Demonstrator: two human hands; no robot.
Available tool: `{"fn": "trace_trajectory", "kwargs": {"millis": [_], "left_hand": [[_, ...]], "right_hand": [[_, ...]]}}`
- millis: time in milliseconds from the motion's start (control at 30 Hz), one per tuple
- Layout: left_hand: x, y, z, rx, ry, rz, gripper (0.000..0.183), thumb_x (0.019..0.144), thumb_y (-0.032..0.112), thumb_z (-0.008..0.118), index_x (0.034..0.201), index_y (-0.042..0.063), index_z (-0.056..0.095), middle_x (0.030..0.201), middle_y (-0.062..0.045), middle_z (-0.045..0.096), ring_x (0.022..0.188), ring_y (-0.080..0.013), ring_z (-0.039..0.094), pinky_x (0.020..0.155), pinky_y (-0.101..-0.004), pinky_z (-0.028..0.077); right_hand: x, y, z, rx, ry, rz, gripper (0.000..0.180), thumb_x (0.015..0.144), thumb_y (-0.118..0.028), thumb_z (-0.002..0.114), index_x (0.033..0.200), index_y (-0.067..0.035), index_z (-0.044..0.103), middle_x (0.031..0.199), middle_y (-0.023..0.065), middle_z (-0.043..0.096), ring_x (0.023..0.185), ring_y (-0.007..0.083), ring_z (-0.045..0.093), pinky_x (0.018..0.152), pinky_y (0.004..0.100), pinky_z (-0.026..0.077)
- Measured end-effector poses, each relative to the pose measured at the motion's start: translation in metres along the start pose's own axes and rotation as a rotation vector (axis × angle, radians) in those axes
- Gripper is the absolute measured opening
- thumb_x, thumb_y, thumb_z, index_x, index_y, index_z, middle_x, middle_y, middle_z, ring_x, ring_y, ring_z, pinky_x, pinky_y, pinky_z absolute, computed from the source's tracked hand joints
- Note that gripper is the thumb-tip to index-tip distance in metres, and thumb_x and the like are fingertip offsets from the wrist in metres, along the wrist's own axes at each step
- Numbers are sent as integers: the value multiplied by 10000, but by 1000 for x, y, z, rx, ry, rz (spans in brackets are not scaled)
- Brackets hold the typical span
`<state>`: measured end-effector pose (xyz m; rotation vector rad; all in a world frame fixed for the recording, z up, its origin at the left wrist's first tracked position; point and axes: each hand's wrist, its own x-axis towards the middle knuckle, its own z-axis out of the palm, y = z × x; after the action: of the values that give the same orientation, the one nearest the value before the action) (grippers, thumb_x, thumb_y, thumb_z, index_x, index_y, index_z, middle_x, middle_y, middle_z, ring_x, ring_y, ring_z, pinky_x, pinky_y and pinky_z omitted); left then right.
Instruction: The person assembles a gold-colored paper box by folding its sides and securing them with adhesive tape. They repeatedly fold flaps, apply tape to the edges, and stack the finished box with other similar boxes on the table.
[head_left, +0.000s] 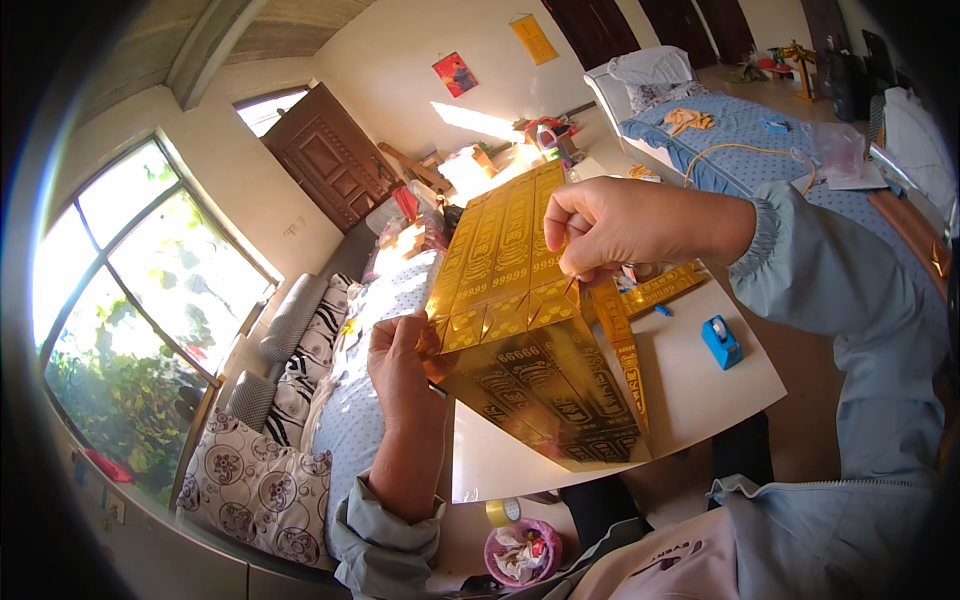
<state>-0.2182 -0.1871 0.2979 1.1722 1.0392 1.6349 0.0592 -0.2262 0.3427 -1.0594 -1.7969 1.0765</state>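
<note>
A large block of gold foil bars (510, 300), embossed with characters and numbers, stands tilted on a white board (712, 405). My left hand (405, 375) grips its left corner between thumb and curled fingers. At the upper right edge my right hand (607, 232) has thumb and fingertips pinched together on the foil; anything small between them is hidden. A narrow gold strip (626, 352) runs down beside the block's right side, parted from it by a gap. Another gold bar (664, 289) lies on the board behind.
On the board sit a blue tape dispenser (721, 342) and a small blue piece (663, 310). Below its front edge are a roll of yellow tape (503, 512) and a pink basket (557, 551) of scraps. A cushioned sofa (349, 405) stands left, a blue-covered bed (742, 135) right.
</note>
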Motion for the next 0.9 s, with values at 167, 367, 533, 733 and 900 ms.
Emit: {"fn": "trace_trajectory", "kwargs": {"millis": [167, 367, 533, 733, 900], "left_hand": [[1, -1, 1, -5, -18, -10, 155, 910, 82, 663, 875, 90, 511, 737, -42, 557, 563, -123, 532, 483, -284, 519], [2, -1, -3, 21, -39, -9, 159, 907, 82, 665, 879, 93, 509, 749, -34, 561, 600, -116, 538, 503, -284, 529], [3, -3, -3, 12, -9, -5, 165, 906, 89, 674, 885, 92, 510, 772, -33, 571, 635, -117, 553, 537, -311, 563], [5, -5, -3, -5, -4, 1, 163, 903, 95, 683, 880, 86, 522, 779, -43, 578, 650, -129, 572, 544, -327, 570], [3, -4, -2, 8, 21, 5, 155, 895, 89, 688, 874, 76, 535, 776, -46, 579, 649, -135, 577, 543, -331, 568]], "right_hand": [[7, 17, -4, 220, -11, 65, 262, 870, -73, 657, 1073, -1, 508, 797, 59, 632, 687, 121, 666, 536, 192, 504], [-2, 7, -3, 238, -9, 118, 234, 902, -107, 650, 1079, -12, 530, 840, 54, 647, 719, 106, 658, 580, 215, 474], [-5, 10, -3, 211, -5, 113, 188, 941, -153, 649, 1068, -31, 580, 924, 17, 656, 841, 92, 651, 823, 292, 585], [-3, 20, -3, 280, -8, 72, 177, 944, -132, 648, 1067, -34, 566, 926, 24, 656, 845, 93, 654, 793, 272, 590], [-1, 22, 2, 333, 11, 43, 218, 892, -55, 671, 1034, -7, 514, 808, 73, 615, 647, 97, 562, 560, 212, 455]]}}
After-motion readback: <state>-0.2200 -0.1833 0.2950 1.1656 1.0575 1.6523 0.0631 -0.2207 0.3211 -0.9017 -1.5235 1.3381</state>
